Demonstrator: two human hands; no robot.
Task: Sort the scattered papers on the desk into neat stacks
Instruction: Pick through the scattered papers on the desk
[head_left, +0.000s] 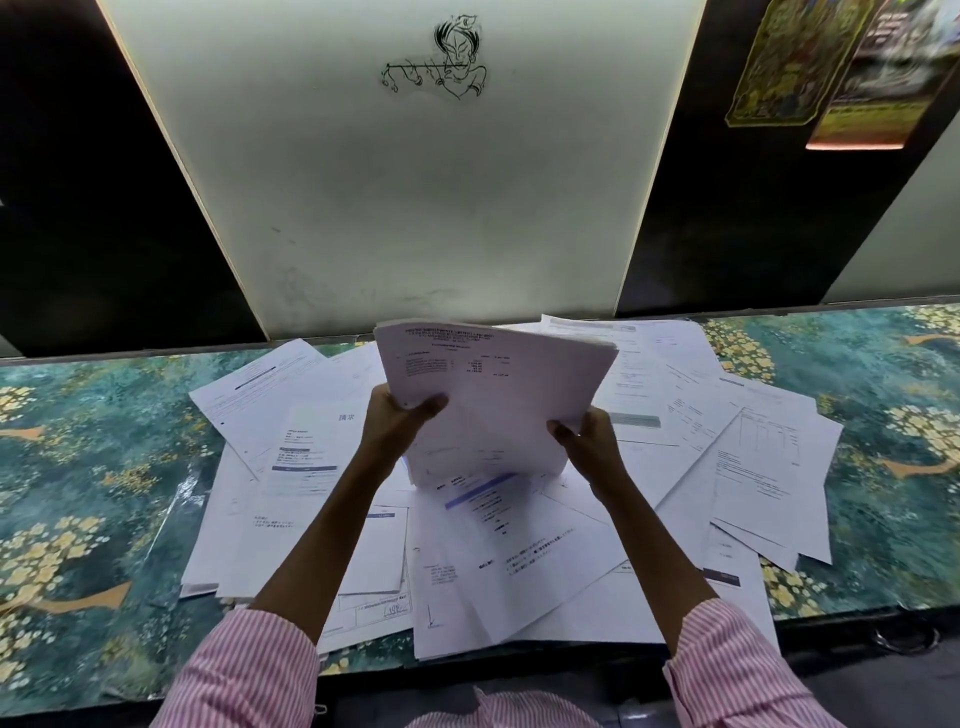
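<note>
A thick bundle of white printed papers (498, 384) stands on its lower edge above the middle of the desk, tilted away from me. My left hand (397, 421) grips its left side, thumb on the front sheet. My right hand (589, 441) grips its right side lower down. Around and under the bundle lie several scattered papers (509, 561), overlapping at many angles, some with blue header bars. More loose sheets (753, 452) fan out to the right and further sheets (260, 395) to the left.
The desk (78, 467) has a teal covering with yellow flower print, bare at both ends. A white wall panel (415, 182) with a small line drawing rises behind it. Posters (831, 67) hang at the upper right. The desk's front edge runs near my pink striped sleeves.
</note>
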